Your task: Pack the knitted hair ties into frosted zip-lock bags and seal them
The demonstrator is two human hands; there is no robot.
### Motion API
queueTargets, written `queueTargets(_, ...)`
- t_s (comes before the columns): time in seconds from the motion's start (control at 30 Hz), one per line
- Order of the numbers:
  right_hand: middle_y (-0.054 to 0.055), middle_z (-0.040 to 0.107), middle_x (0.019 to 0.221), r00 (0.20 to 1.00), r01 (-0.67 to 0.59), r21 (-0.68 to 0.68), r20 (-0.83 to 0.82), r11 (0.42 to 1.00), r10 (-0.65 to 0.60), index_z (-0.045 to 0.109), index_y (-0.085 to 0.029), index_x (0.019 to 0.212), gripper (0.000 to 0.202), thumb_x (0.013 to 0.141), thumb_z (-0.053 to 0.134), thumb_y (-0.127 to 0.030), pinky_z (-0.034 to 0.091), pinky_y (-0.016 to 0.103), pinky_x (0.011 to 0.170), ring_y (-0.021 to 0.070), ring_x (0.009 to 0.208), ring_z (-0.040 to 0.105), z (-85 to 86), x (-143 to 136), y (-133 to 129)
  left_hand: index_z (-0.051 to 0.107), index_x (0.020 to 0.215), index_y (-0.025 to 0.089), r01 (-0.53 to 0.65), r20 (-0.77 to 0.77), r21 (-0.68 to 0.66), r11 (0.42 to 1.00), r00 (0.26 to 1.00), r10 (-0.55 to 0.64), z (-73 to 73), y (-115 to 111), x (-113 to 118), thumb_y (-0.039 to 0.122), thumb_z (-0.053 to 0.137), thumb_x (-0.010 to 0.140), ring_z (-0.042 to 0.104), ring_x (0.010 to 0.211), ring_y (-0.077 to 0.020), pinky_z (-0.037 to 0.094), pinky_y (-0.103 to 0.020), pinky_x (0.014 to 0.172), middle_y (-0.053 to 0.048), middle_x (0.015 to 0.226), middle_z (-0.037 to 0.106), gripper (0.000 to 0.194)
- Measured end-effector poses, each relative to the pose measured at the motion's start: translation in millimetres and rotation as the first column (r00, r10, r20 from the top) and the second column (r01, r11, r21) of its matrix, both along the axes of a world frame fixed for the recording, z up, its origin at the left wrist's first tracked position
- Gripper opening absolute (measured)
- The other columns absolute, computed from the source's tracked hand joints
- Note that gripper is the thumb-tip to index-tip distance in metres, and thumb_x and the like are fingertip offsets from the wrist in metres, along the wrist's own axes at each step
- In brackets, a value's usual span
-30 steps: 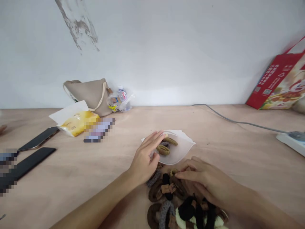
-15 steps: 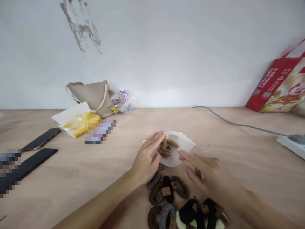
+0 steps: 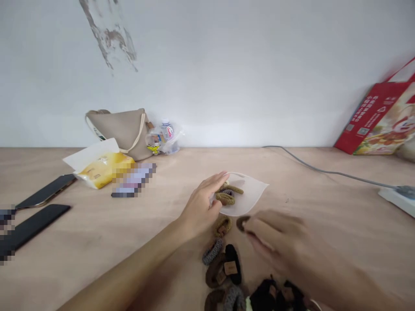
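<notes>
A frosted plastic bag point(image 3: 251, 194) lies on the table with several fuzzy hair ties point(image 3: 226, 198) in olive and grey inside or under its translucent film. My left hand point(image 3: 201, 206) grips the bag's left side, thumb apart from the fingers. In my right hand point(image 3: 275, 235), blurred by motion, a dark brown hair tie point(image 3: 240, 223) is pinched just below the bag's near edge. An ochre hair tie point(image 3: 223, 226) lies between the hands. Nearer to me are a grey one point(image 3: 212, 252), a brown one point(image 3: 214, 272) and a black one with a tan label point(image 3: 238, 263).
More hair ties point(image 3: 262, 296) lie at the front edge of view. To the left are phones point(image 3: 42, 190), a yellow tissue pack point(image 3: 106, 167), a beige bag point(image 3: 121, 127) and a bottle point(image 3: 167, 129). A grey cable point(image 3: 324, 171) and a red bag point(image 3: 372, 116) are right.
My right hand has closed on a dark brown hair tie, and the one at the right of the small group is gone from its place. My left hand stays at the bag.
</notes>
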State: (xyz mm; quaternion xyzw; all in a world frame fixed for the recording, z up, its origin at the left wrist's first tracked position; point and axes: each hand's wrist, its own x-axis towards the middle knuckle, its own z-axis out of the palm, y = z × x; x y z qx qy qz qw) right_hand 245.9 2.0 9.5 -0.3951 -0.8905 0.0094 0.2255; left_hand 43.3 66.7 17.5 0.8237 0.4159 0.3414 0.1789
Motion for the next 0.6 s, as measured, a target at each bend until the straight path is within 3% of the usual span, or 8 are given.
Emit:
queueTargets(0.1, 0.007, 0.064, 0.104, 0.996, 0.073, 0.197, -0.067, 0.978, -0.061, 0.058, -0.019, 0.098, 0.024, 0.087, 0.041, -0.006, 0.045, 0.030, 0.066, 0.0192, 0.082, 0.061, 12.1, -4, 8, 0.049, 0.133, 0.020, 0.029, 0.008, 0.007, 1.000, 1.000, -0.029, 3.6, -2, 1, 0.000, 0.040, 0.065, 0.041, 0.132, -0.0202, 0.030, -0.041, 0.113, -0.001, 0.141, 0.047, 0.072)
queueTargets(0.27, -0.001, 0.065, 0.087, 0.973, -0.143, -0.115, 0.166, 0.983, 0.161, 0.059, -0.022, 0.092, 0.022, 0.083, 0.052, -0.004, 0.046, 0.026, 0.060, 0.0147, 0.070, 0.062, 3.3, -26, 6, 0.051, 0.131, 0.027, -0.001, 0.078, -0.051, 0.999, 0.997, 0.005, 7.5, 7, 6, -0.002, 0.040, 0.066, 0.042, 0.131, -0.0201, 0.032, -0.041, 0.113, 0.006, 0.140, 0.047, 0.071)
queueTargets(0.43, 0.001, 0.064, 0.084, 0.947, -0.141, -0.037, 0.288, 0.989, 0.145, 0.059, -0.019, 0.089, 0.023, 0.077, 0.055, 0.000, 0.040, 0.029, 0.050, 0.0183, 0.065, 0.061, -13.2, -34, 12, 0.050, 0.132, 0.024, 0.016, 0.084, -0.117, 0.993, 0.996, -0.007, 10.2, 12, 8, -0.002, 0.040, 0.067, 0.040, 0.133, -0.0212, 0.031, -0.041, 0.113, 0.004, 0.141, 0.046, 0.071)
queueTargets(0.6, -0.004, 0.063, 0.082, 0.945, -0.162, -0.025, 0.284, 0.987, 0.162, 0.055, -0.022, 0.085, 0.021, 0.079, 0.056, -0.002, 0.040, 0.026, 0.052, 0.0130, 0.062, 0.059, -14.6, -25, 16, 0.049, 0.133, 0.021, 0.041, 0.071, -0.184, 0.982, 0.997, -0.028, 16.6, 8, 7, -0.001, 0.041, 0.067, 0.040, 0.133, -0.0202, 0.029, -0.038, 0.114, 0.002, 0.141, 0.046, 0.071)
